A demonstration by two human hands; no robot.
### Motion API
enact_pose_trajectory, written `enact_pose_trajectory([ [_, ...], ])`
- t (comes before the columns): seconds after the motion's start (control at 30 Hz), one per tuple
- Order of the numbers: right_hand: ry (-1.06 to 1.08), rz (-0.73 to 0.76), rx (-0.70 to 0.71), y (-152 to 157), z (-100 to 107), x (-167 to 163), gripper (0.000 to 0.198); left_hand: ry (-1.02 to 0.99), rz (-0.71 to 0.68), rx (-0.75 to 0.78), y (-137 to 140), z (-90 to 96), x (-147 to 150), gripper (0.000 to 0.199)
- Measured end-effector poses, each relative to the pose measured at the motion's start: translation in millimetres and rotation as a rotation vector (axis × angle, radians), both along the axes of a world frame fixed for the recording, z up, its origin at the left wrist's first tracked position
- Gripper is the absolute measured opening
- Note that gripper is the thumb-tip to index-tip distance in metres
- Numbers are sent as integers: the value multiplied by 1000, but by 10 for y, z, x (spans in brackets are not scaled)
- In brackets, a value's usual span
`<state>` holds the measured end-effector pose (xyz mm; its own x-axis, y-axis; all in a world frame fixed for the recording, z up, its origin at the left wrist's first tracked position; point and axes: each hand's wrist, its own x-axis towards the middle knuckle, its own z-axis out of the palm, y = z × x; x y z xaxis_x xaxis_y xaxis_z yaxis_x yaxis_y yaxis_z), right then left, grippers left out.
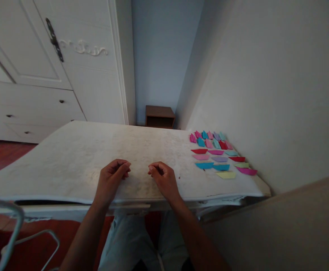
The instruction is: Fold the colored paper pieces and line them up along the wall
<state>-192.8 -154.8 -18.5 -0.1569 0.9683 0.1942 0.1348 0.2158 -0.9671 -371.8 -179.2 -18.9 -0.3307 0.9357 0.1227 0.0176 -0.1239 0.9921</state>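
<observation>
My left hand (114, 174) hovers at or rests on the white table (68, 162), its fingers curled in and its thumb against them. Facing it across a short gap, my right hand (162, 176) is also curled, thumb tip close to the index finger. Nothing shows in either hand. Right of my right hand lie several folded paper pieces in flat boat-like shapes, among them a blue one (204, 165), a yellow one (225, 175) and a magenta one (246, 171). Behind them, smaller pointed folded papers (208, 143) in pink, blue, red and mint sit in two rows.
A wall (251, 94) runs along the table's right side. A white wardrobe (96, 86) with drawers stands behind at the left. Past the far edge is a small brown cabinet (160, 111). A pale metal frame (17, 222) is at the lower left, over the reddish floor.
</observation>
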Motion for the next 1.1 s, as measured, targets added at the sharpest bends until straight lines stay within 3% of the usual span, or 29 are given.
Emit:
enact_pose_trajectory([
  [0.5, 7, 1, 11, -19, 24, 10, 19, -16, 26, -7, -13, 48, 47, 22],
  [1.1, -33, 8, 8, -37, 10, 44, 24, -25, -6, 15, -15, -29, 22, 21],
])
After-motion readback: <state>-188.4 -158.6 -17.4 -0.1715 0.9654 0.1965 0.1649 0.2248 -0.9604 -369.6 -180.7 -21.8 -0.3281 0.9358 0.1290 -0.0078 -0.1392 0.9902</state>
